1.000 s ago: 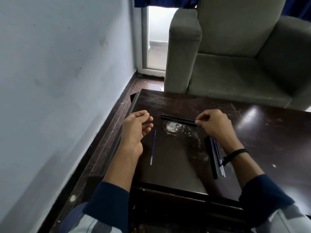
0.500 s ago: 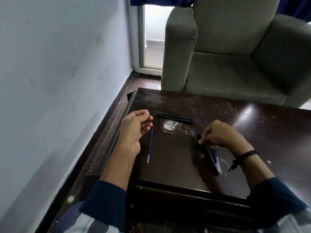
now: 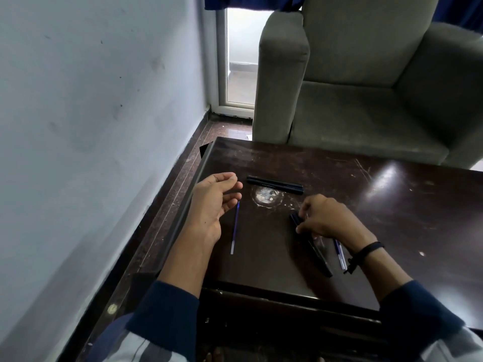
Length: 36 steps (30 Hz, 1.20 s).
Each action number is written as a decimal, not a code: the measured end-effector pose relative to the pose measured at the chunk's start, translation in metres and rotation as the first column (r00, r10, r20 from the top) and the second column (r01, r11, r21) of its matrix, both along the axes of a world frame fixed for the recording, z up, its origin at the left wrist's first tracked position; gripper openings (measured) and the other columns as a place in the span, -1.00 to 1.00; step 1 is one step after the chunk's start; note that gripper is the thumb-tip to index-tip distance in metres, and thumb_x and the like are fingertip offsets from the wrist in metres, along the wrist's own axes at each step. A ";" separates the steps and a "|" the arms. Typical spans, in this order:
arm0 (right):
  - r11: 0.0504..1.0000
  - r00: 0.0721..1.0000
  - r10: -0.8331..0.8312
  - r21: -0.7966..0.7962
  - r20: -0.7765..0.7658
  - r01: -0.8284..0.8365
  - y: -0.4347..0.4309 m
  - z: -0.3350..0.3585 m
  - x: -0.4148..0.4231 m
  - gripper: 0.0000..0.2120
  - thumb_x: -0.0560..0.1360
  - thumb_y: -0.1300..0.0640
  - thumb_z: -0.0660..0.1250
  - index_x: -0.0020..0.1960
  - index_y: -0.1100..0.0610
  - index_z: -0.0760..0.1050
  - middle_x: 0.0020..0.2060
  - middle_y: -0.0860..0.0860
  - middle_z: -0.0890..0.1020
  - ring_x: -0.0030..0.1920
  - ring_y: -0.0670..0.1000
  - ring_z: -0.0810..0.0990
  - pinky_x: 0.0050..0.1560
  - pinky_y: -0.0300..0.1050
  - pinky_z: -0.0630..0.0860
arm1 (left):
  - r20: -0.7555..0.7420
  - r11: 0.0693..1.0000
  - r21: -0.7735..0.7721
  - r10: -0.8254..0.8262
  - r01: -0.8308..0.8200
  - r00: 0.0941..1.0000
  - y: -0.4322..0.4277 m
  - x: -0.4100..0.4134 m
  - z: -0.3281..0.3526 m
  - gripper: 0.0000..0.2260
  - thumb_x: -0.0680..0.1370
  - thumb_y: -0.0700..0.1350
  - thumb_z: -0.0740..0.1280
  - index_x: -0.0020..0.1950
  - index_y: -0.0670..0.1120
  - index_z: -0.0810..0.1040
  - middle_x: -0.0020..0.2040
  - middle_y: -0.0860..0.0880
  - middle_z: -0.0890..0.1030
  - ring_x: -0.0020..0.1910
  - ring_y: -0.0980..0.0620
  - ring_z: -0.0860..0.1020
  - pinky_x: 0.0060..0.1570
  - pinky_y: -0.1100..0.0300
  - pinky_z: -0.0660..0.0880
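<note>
Nearest on the dark glossy wooden bench, right of centre, a black plastic pen barrel lies slanted, its near end pointing at the bench's front edge. Just right of it, partly under the wrist, lie two thin blue ink refills.

The right hand has its grip closed on the far end of this barrel, fingertips pinching it from above. Whether the barrel is lifted off the bench cannot be told.

On the left, a single thin blue ink refill lies lengthwise, touched by nothing. The left hand sits just left of it, grip released, fingers loosely bent, holding nothing.

Farther back, a pair of black plastic pen barrels lies crosswise, side by side. Beyond the bench stands a grey upholstered armchair.

Assessment: the work appears to be pen assembly, and the step in hand is taking up the next barrel. The next move calls for the left hand to pinch the single refill and line its tip up with the barrel's open end.
</note>
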State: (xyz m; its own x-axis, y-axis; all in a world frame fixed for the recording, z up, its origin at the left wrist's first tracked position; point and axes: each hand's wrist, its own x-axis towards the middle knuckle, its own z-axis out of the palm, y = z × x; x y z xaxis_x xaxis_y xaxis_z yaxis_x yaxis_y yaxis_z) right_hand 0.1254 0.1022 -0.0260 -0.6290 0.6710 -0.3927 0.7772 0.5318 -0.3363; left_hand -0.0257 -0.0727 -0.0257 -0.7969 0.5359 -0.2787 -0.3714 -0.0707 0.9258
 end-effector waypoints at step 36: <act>0.918 0.878 -0.180 -0.397 -0.443 -0.012 -0.032 0.003 0.004 -0.78 0.72 0.16 0.15 0.11 0.14 0.58 -0.45 0.00 0.51 -0.51 -0.12 0.41 -0.48 -0.27 0.36 | -0.108 0.991 -0.133 -0.008 -0.006 0.994 0.015 0.011 -0.012 -0.92 0.54 -0.26 0.46 -0.02 -0.11 0.70 -0.01 -0.10 0.72 -0.01 0.02 0.71 -0.07 0.21 0.65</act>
